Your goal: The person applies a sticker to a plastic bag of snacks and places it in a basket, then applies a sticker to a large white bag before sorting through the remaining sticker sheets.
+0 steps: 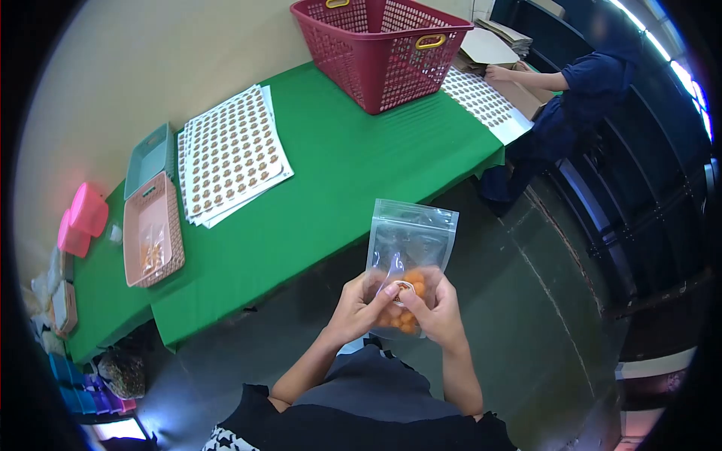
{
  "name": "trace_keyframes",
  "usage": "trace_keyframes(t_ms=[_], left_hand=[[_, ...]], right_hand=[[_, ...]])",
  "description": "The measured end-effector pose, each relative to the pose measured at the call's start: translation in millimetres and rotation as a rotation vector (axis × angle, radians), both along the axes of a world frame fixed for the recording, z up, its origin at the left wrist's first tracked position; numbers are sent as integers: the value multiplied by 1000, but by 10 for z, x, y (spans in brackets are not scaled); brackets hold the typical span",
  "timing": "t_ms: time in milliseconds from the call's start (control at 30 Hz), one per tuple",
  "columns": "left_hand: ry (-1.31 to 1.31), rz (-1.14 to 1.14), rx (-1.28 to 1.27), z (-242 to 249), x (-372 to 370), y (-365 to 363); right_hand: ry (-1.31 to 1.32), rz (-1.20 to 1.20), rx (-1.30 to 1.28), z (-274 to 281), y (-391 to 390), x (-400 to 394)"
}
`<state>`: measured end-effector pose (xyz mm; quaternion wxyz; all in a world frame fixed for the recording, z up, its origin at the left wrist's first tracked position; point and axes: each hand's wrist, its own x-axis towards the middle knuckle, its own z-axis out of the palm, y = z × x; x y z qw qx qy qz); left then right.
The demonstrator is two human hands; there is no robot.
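A clear zip pouch (411, 239) with orange round pieces in its lower part hangs upright between my two hands, in front of the table's edge. My left hand (359, 308) grips its left side, the thumb pressed on the front. On the right side my right hand (436, 310) holds the pouch, its thumb also on the front. A round sticker (404, 292) with a white rim shows between the two thumbs, partly covered by them. The top of the pouch stands above my fingers.
Sticker sheets (229, 154) lie on the green table (323, 173), beside a pink basket (154, 218) and a teal basket (150, 159). A large maroon basket (380, 56) stands at the back. Another person (594, 90) works at the far right end near more sheets (489, 104).
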<state>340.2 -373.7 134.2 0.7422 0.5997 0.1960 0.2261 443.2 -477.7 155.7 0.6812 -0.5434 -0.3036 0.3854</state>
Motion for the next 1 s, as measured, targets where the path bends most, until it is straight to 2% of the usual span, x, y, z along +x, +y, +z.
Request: trace_keyframes(t_ms=[67,133,167,200,400,500,600,700,800,833,900,1000], left_hand=[[10,-43,-27,-7,136,114],[-39,-9,77,-101,295,263],[-40,-7,68,-93,372,335],[-42,-1,60,-71,450,417],[-86,51,103,-22,866,920],[-80,46,9,4,1014,1107],[-105,99,123,-24,1146,1217],[-4,141,218,26,1184,1325],[-43,100,282,20,1204,1429],[-19,135,266,22,1227,1444],[12,197,251,4,1266,1468],[-23,336,280,-87,1350,1505]], right_hand=[[-21,-61,-45,-29,111,115],[12,8,-9,-55,257,266],[-118,28,-53,-118,323,393],[-126,31,-49,-126,402,507],[-57,136,35,29,976,929],[-58,-24,71,24,1222,1001],[-96,-172,38,-53,1404,1090],[-154,-187,-19,-56,1530,1163],[-157,-72,-23,-179,1646,1298],[-157,-50,-23,-161,1693,1332],[-46,56,169,-106,1789,1389],[-138,217,91,-83,1862,1539]])
